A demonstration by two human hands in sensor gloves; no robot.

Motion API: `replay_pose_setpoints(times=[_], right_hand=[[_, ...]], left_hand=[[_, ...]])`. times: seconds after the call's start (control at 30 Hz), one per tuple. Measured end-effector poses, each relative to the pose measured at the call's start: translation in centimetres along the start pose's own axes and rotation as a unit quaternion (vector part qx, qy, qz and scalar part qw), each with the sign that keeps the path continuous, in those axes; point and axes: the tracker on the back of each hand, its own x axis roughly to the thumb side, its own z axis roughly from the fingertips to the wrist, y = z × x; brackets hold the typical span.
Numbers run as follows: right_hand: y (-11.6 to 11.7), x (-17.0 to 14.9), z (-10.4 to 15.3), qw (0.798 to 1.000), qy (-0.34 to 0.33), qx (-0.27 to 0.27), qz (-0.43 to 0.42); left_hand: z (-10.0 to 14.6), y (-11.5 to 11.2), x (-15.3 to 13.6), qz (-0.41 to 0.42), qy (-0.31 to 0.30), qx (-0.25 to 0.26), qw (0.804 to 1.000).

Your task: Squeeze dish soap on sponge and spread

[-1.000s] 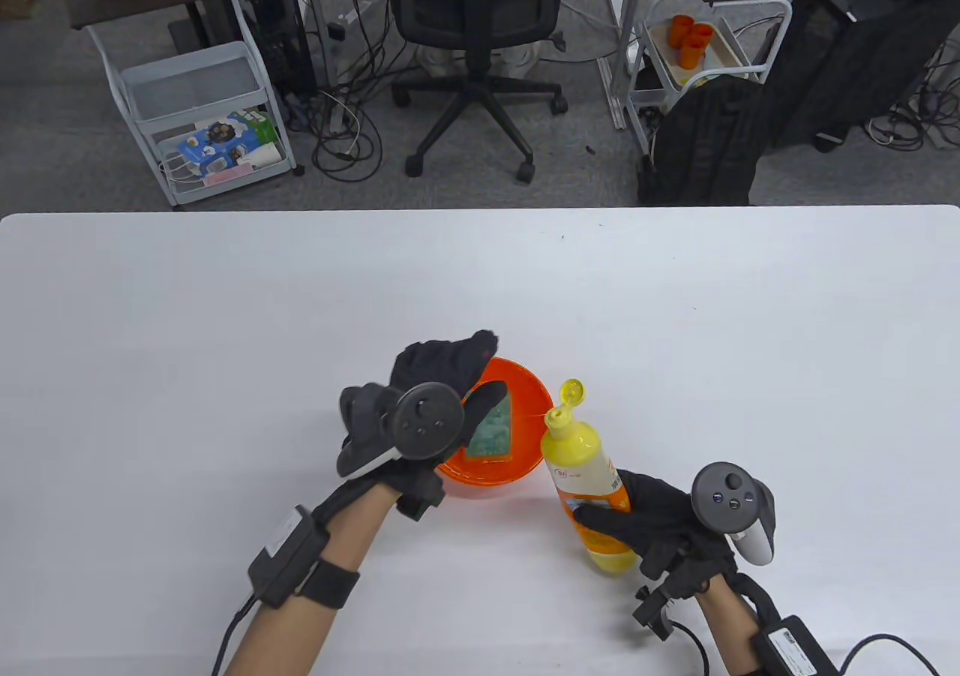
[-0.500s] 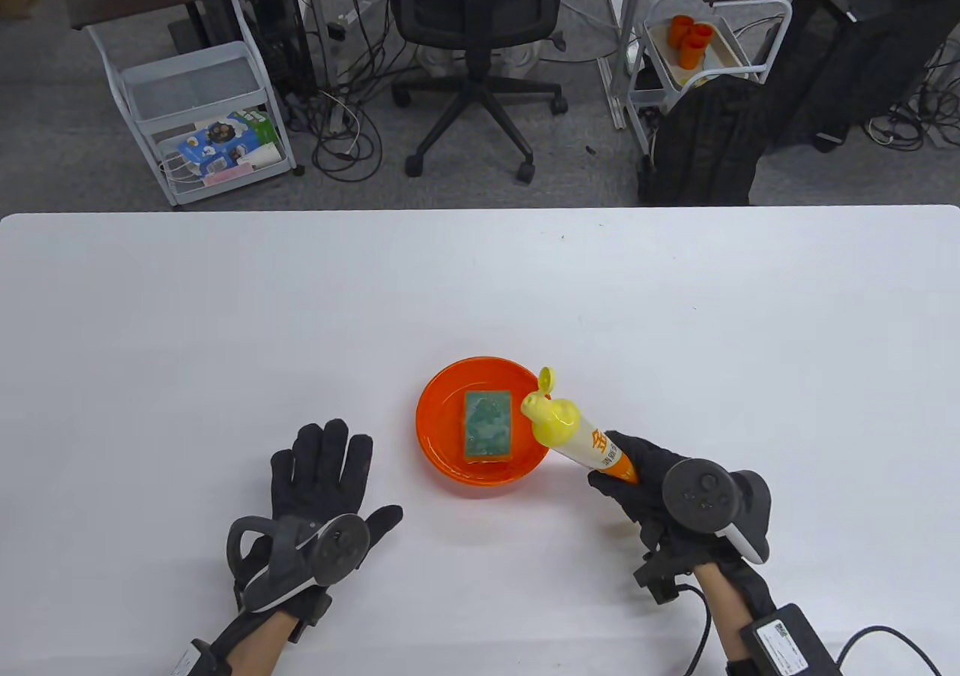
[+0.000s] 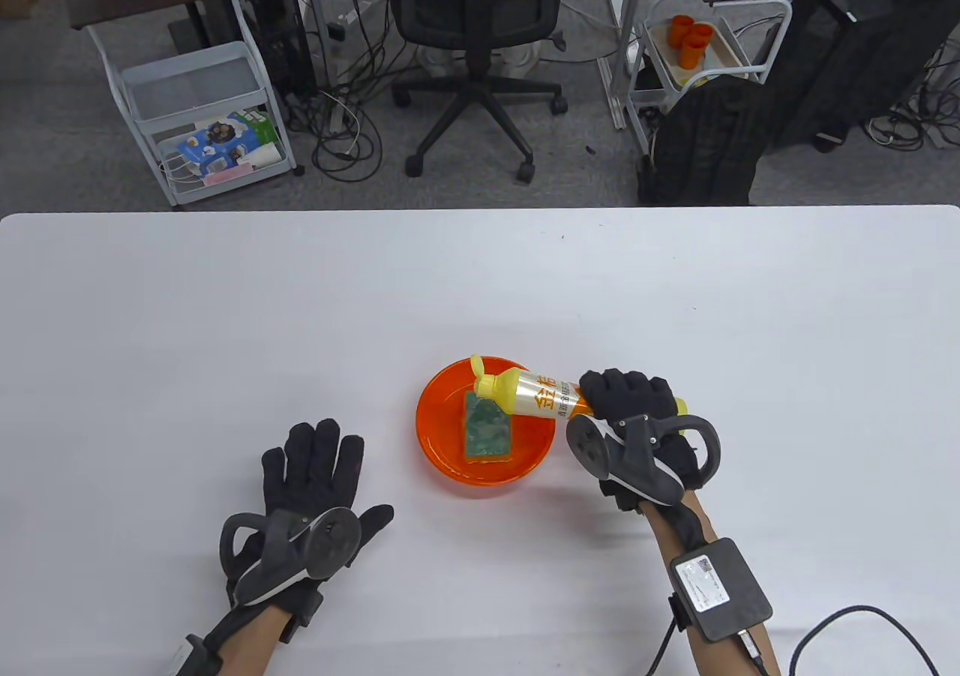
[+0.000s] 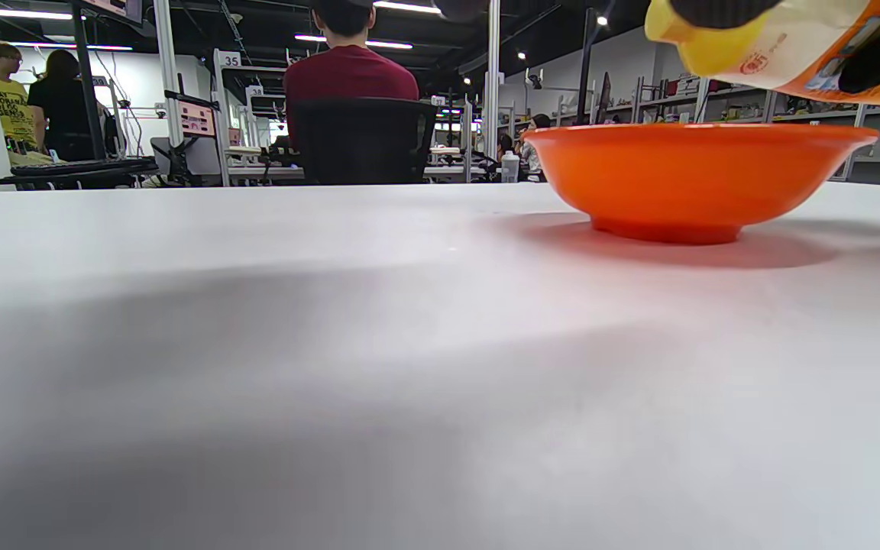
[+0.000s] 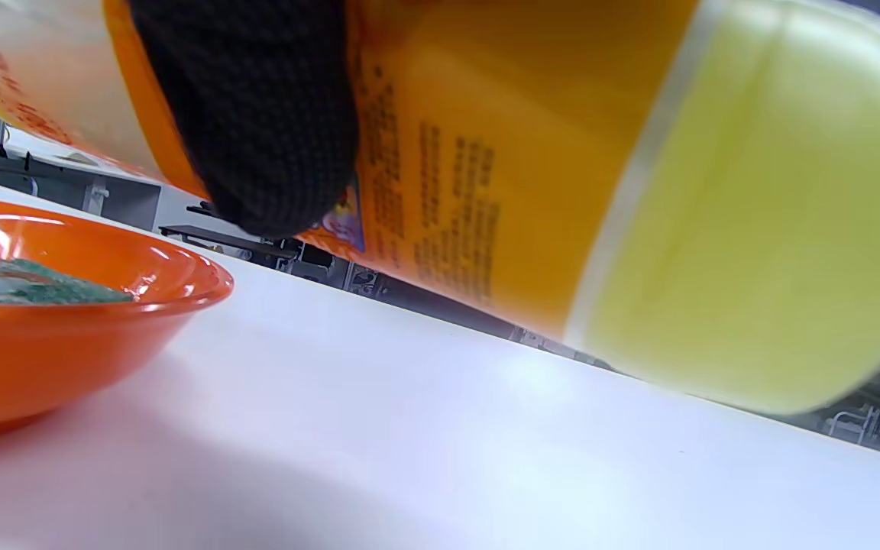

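A green sponge (image 3: pixel 488 430) lies in an orange bowl (image 3: pixel 450 466) near the table's front middle. My right hand (image 3: pixel 628 400) grips a yellow dish soap bottle (image 3: pixel 534 393) and holds it tipped on its side over the bowl, its open cap end over the sponge's far edge. The bottle fills the right wrist view (image 5: pixel 524 168), with one gloved finger (image 5: pixel 257 114) across it. My left hand (image 3: pixel 315 466) rests flat on the table, fingers spread, left of the bowl and apart from it. The left wrist view shows the bowl (image 4: pixel 696 179) and the bottle (image 4: pixel 784 46) above it.
The white table (image 3: pixel 225 316) stretches wide around the bowl. Beyond its far edge stand an office chair (image 3: pixel 472 38), a white cart (image 3: pixel 202 121) and another cart with orange cups (image 3: pixel 690 38).
My left hand left the bowl and came to rest flat on the table at the left. My right hand carried the bottle over the bowl and tipped it on its side.
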Motion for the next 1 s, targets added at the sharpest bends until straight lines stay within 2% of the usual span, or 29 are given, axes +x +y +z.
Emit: replay_pose_setpoints(times=[0.5,1.0], right_hand=[[0.4,1.6,-1.2,0.997,-0.01,-0.012,0.072],[0.3,0.3,-0.2,0.995,-0.002,-0.031,0.092]], left_hand=[[-0.1,0.1,-0.2,0.005,0.007,0.001,1.0],[-0.1,0.1,-0.4,0.01,0.014,0.003,1.0]])
